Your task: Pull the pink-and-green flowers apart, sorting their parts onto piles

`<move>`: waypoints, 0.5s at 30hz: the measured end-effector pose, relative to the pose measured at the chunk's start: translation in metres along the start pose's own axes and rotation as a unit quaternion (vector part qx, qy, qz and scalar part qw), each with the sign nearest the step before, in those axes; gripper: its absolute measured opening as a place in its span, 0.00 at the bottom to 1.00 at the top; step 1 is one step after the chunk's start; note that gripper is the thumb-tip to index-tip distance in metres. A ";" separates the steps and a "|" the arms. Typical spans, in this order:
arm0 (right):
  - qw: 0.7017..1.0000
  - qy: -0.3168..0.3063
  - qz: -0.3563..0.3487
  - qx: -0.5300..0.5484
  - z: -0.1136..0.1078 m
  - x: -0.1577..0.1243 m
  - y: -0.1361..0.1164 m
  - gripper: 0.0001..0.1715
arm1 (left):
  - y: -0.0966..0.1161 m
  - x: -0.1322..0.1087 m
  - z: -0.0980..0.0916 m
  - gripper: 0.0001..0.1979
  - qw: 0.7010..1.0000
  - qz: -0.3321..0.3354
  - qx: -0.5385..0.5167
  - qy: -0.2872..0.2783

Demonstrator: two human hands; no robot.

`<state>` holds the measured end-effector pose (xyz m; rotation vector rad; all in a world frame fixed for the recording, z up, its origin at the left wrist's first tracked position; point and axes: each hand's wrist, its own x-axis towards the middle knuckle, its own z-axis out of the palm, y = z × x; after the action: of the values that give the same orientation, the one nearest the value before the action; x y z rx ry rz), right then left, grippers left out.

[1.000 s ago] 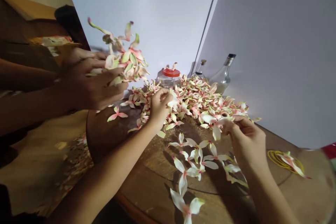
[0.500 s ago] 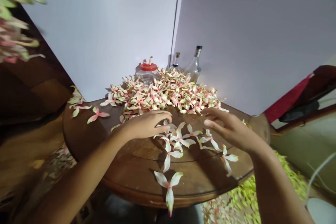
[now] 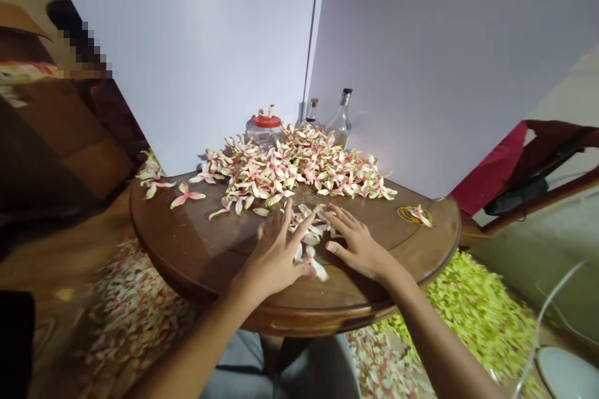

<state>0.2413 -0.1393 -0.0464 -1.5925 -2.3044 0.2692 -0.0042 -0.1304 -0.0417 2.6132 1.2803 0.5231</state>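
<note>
My left hand (image 3: 278,252) is over the front middle of the round wooden table (image 3: 187,249), its fingers spread and a little blurred. Opposite it, my right hand (image 3: 358,243) has its fingers apart, with the fingertips at the same flowers. Between the two hands lies a small cluster of white-pink flowers (image 3: 310,234), partly covered by the left fingers. One flower (image 3: 316,264) sits by the left thumb. Behind them rises a large heap of pink and white flowers (image 3: 271,168). Neither hand visibly grips anything.
A red-lidded jar (image 3: 266,128) and two glass bottles (image 3: 341,121) stand behind the heap. Yellow rubber bands (image 3: 412,215) with a flower lie at the right. Loose flowers (image 3: 187,195) are at the left. More petals cover the floor (image 3: 477,305).
Both hands have come closer together, and the scattered front flowers are now bunched between them. The view has shifted, and the blurred flowers at the upper left are gone from sight.
</note>
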 end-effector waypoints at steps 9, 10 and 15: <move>0.995 0.073 -0.044 0.050 -0.002 -0.030 -0.007 0.30 | 0.039 0.020 0.018 0.47 0.992 0.068 -0.061 -0.091; 0.995 0.088 -0.031 0.047 -0.004 -0.041 -0.007 0.27 | 0.052 0.016 0.022 0.45 0.991 0.078 -0.071 -0.077; 0.986 0.162 0.031 0.014 -0.006 -0.132 -0.009 0.21 | 0.130 -0.027 0.053 0.40 0.984 0.117 -0.132 -0.005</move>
<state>0.2787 -0.2657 -0.0585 -1.5657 -1.9992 0.0516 0.0956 -0.2317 -0.0557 2.5463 0.8369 0.6662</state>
